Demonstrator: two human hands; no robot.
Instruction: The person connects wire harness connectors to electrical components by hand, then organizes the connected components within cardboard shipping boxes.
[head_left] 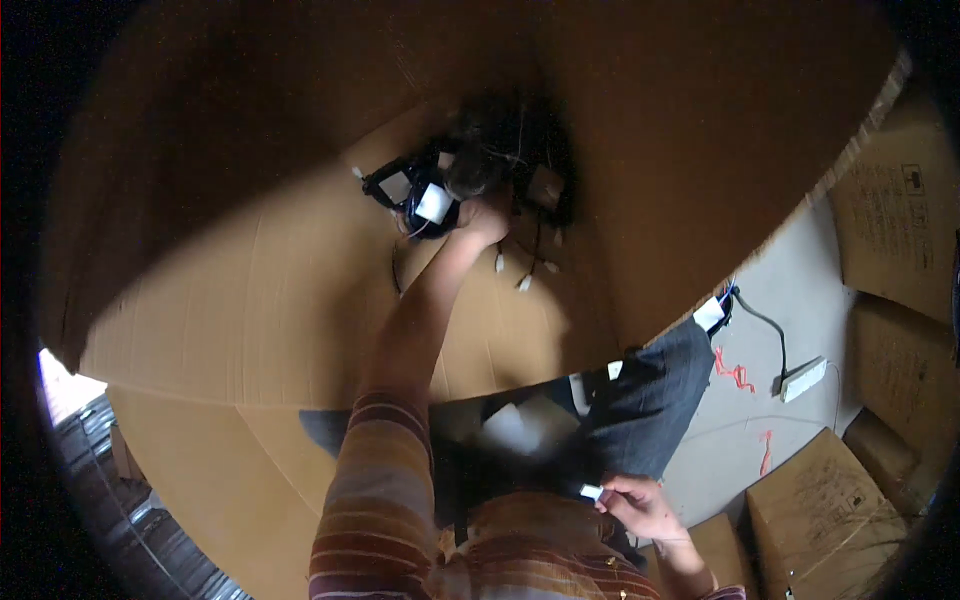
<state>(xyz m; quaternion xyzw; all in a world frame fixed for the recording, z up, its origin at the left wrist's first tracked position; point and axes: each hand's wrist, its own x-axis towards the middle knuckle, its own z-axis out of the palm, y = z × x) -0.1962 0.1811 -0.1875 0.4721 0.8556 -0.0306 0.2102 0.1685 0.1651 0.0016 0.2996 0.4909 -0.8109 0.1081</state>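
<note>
My left hand [485, 218] reaches deep into a large cardboard box [300, 310]. Its fingers curl into shadow against the dark parts there, and what they grip cannot be made out. Beside it lies a black round device [420, 222] bearing a white label [434, 203]. Other black devices sit in the shade behind, and thin wires with white plugs [525, 283] trail over the cardboard. Low in front of my body, my right hand [640, 505] pinches a small white flat piece [591, 492] between thumb and fingers.
At the right, a white power strip [803, 380] with a black cable lies on the grey floor [690, 440], near red string scraps [735, 370]. Closed cardboard boxes [830, 500] line the right side. Another labelled black device [710, 314] stands by my knee.
</note>
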